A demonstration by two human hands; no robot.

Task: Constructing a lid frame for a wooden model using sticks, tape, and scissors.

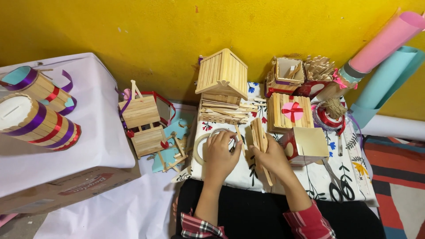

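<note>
My right hand (272, 158) is closed around a bundle of flat wooden craft sticks (259, 135) that stands upright over a flowered white cloth (325, 177). My left hand (221, 152) rests beside it on a roll of tan tape (200, 148), fingers bent toward the sticks, pinching something small I cannot make out. Just behind both hands stands a little house built of craft sticks (222, 79) with a pitched roof.
Stick-built boxes (290, 113), a red-and-white ribbon spool (330, 116), scissors (338, 183) and a ruler (358, 163) lie to the right. Rolled pink and teal paper (387, 42) leans on the yellow wall. At left, striped cylinders (37, 119) sit on a paper-covered carton; small wooden easels (144, 121) lie nearby.
</note>
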